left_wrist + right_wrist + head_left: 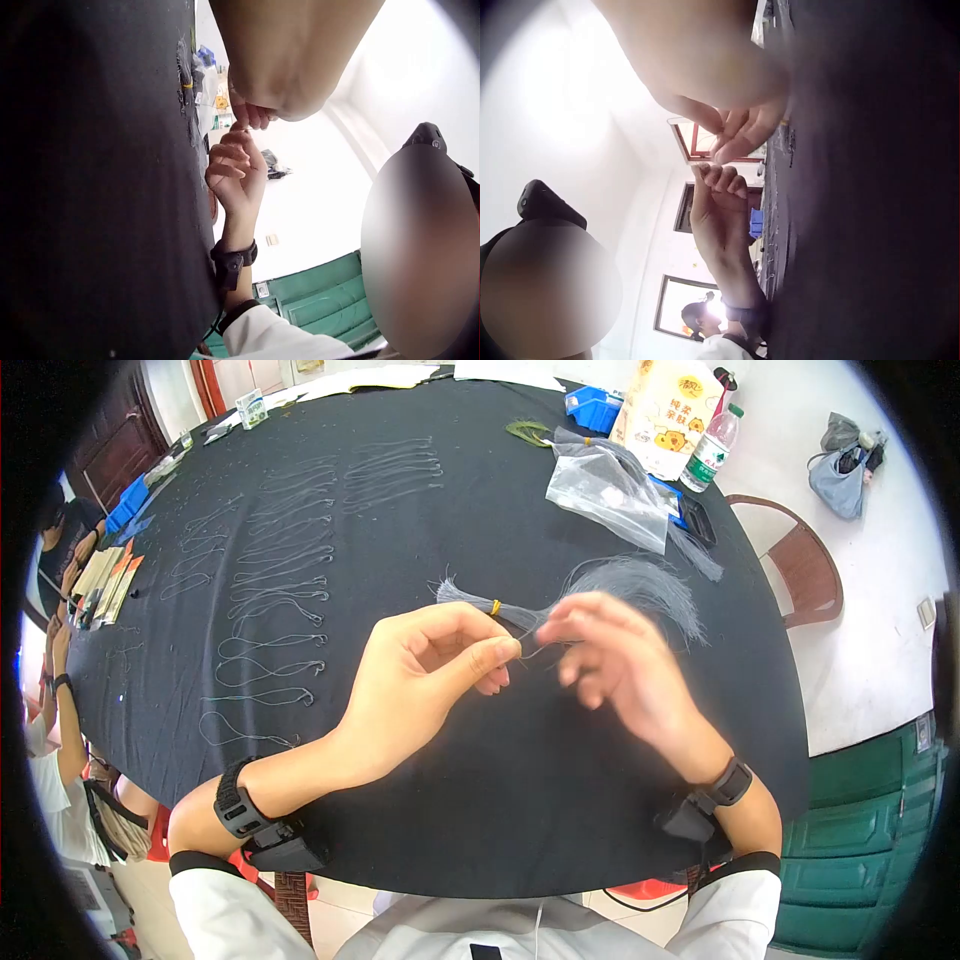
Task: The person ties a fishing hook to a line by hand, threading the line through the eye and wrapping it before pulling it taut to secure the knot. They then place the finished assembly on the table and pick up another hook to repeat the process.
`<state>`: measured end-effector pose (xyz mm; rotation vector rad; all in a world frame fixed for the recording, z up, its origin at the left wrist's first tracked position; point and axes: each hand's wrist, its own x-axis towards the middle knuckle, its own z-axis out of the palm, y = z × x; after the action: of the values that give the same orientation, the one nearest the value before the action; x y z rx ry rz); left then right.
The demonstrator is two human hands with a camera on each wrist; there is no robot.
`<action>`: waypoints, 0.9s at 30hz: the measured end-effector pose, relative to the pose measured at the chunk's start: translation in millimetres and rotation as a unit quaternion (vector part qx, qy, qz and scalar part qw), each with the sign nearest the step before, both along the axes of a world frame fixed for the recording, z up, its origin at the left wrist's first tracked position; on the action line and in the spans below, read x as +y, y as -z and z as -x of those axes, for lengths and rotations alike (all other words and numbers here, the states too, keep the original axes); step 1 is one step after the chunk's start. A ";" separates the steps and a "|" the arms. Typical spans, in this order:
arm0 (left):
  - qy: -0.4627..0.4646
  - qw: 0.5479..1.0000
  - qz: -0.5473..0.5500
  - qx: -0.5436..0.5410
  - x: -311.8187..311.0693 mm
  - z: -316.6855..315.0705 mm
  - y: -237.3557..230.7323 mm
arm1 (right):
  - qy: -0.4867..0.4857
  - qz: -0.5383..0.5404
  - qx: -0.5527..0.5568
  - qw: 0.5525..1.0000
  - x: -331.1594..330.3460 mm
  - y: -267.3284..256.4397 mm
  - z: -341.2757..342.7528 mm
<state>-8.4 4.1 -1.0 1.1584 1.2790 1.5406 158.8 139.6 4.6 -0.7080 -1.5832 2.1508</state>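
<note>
In the head view the left hand (415, 685) pinches a thin grey thread between thumb and index finger, over the black cloth. Close on its right, the right hand (625, 670) is blurred, its fingers bent loosely near the thread; whether they touch it is unclear. Behind both hands lies a bundle of grey threads (520, 614) with a yellow tie (496, 607), its loose ends fanned to the right. In the left wrist view the right hand (238, 176) faces the left fingertips; in the right wrist view the left hand (724, 214) has curled fingers.
Looped threads (285, 605) lie in rows on the left of the black table (560, 810). At the back right are a clear plastic bag (610, 490), a tissue pack (665, 415), a bottle (710, 450) and a blue tray (593, 408). Another person's arm shows at far left.
</note>
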 end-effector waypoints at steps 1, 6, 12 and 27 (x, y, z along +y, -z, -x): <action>0.004 1.000 0.004 0.005 -0.7 -0.3 -0.3 | 0.021 -0.073 0.009 0.997 6.8 0.8 -4.3; 0.037 0.999 0.036 0.014 -3.3 -4.2 -2.2 | -0.074 -0.286 0.033 0.955 -3.5 -16.3 -6.0; 0.062 0.995 0.052 0.061 -3.0 -4.7 -3.3 | -0.092 -0.542 0.013 0.835 -4.7 -9.1 -6.5; 0.072 0.994 0.065 0.047 -4.2 -0.5 -5.9 | -0.006 -0.504 -0.026 0.863 48.8 -36.6 -41.7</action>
<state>-7.9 -0.1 4.9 1.2223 1.3078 1.2933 200.5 188.4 41.2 -0.3736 -2.3648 1.0010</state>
